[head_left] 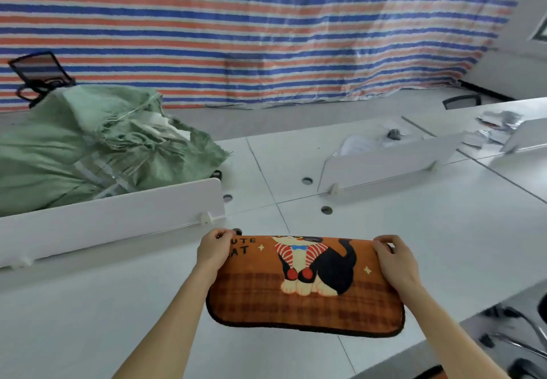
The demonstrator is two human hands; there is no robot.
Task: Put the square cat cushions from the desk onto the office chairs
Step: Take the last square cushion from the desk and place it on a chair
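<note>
An orange square cat cushion (305, 287), printed with a black-and-white cat in a red striped top, lies over the white desk (444, 245) in front of me. My left hand (213, 250) grips its far left corner, fingers curled over the edge. My right hand (395, 260) grips the far right corner the same way. The cushion's far edge is lifted and bent; its near edge hangs close to the desk surface. A black office chair base (515, 337) shows below the desk edge at the lower right; its seat is out of sight.
A large green woven sack (88, 148) sits behind the low white divider (112, 222) on the left. A second divider (384, 165) stands at the right with papers behind it. Another black chair (38, 74) stands far left by the striped tarp (266, 29).
</note>
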